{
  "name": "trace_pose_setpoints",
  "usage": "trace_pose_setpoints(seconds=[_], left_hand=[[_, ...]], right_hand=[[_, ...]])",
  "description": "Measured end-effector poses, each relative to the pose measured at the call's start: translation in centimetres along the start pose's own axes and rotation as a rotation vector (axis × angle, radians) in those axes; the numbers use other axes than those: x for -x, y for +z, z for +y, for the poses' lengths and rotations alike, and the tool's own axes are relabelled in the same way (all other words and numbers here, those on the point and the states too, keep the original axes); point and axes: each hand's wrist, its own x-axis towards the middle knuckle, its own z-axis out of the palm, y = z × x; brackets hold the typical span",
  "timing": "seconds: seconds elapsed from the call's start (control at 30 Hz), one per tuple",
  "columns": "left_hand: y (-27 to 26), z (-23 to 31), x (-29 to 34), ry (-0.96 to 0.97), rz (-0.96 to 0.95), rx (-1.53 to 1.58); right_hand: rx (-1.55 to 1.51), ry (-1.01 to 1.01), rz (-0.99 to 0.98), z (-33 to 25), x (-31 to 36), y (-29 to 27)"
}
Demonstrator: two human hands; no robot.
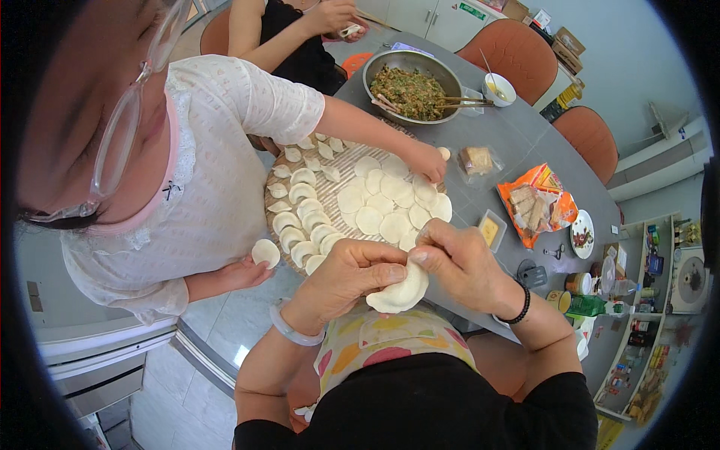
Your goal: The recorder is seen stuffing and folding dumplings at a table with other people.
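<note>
A folded, pale dumpling (399, 291) is held between my two hands, above my lap at the table's near edge. My left hand (349, 274) grips its left side with thumb and bent fingers. At its upper right edge, my right hand (457, 262) pinches the dough. Just beyond lies a round woven tray (343, 176), with overlapping flat dumpling wrappers (381, 196) on its right part. Folded dumplings (303, 210) stand in rows on its left part. The filling inside my dumpling is hidden.
At my left a person in white reaches over the tray, one hand (426, 163) at the wrappers, the other holding a wrapper (265, 253). Behind, a metal bowl of filling (412, 91) holds chopsticks. An orange bag (536, 202), a white plate (582, 234) and a green bottle (587, 305) stand right.
</note>
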Motion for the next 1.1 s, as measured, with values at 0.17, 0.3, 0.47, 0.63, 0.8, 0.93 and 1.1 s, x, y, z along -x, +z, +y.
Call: trace_pose_setpoints(seconds=[0.17,0.3,0.47,0.63,0.8,0.93,1.1], left_hand=[[0.2,-0.1,0.2,0.024,0.016,-0.007],[0.6,-0.4,0.4,0.025,0.022,0.042],[0.6,-0.8,0.8,0.058,0.027,0.077],[0.8,-0.9,0.8,0.081,0.034,0.105],[0.4,-1.6,0.6,0.094,0.028,0.132],[0.5,-1.6,1.0,0.113,0.052,0.172],[0.1,-1.7,0.8,0.101,0.031,0.163]], right_hand=[[-0.201,0.099,-0.137,-0.2,0.2,-0.3],[-0.020,-0.046,-0.037,0.2,0.5,0.7],[-0.160,0.069,-0.072,-0.5,0.3,0.1],[-0.235,0.094,-0.075,-0.4,0.3,0.4],[-0.097,0.036,-0.016,-0.9,0.2,0.7],[-0.265,0.110,-0.090,-0.6,0.0,0.5],[-0.181,0.071,-0.043,-1.2,-0.1,1.0]])
